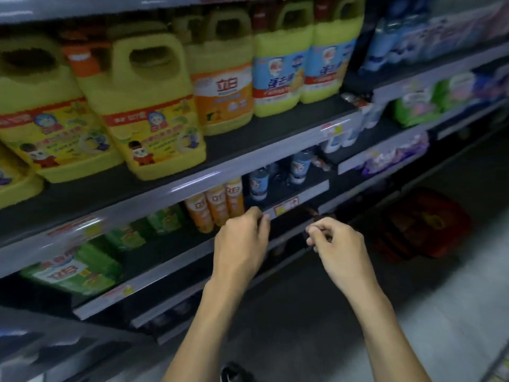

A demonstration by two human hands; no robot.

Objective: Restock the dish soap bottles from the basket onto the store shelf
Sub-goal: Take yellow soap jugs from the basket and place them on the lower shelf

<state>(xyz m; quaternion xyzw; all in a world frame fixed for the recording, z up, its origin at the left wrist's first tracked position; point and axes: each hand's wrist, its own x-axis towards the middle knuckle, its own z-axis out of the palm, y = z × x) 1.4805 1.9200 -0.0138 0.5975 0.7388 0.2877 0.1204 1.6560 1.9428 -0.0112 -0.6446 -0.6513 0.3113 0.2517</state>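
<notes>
Three orange dish soap bottles stand in a row on the middle shelf, with blue-labelled bottles to their right. My left hand hovers just in front of the orange bottles, fingers curled and holding nothing. My right hand is to its right, in front of the shelf edge, fingers loosely curled with nothing visible in them. The red basket sits on the floor at the right, dim and blurred; its contents cannot be made out.
Large yellow jugs fill the upper shelf. Green soap packs lie on the middle shelf's left. Packaged goods fill the shelving at the right. A grey floor stretches along the aisle. A dark shoe shows at the bottom.
</notes>
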